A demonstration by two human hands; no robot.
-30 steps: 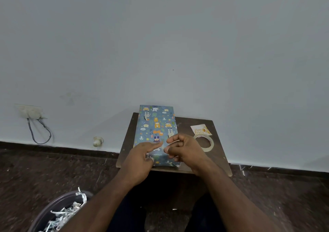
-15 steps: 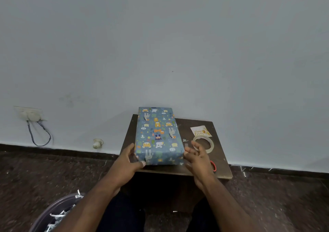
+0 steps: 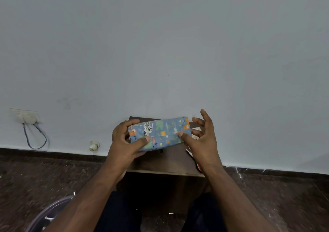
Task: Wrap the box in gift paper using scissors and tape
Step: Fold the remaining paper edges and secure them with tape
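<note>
A person holds the gift-wrapped box (image 3: 160, 133) sideways above the small brown counter (image 3: 167, 162) — the left hand (image 3: 124, 141) grips its left end, thumb curled across the near face. The right hand (image 3: 201, 137) steadies the right end, thumb pressing the paper, fingers spread loosely — near a pale wall (image 3: 160, 44).

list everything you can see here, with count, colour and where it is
wrapped box: 1, blue animal-print paper, held lengthwise above the table between both hands
table: 1, dark brown, against the wall
wall socket: 1, off-white, low on the wall at left, with a grey cable loop
bin: 1, grey, bottom left on the floor, partly out of frame
red-tipped item: 1, at the table's right edge, mostly hidden
left hand: grips the box's left end
right hand: thumb on the box's right end, fingers spread
</note>
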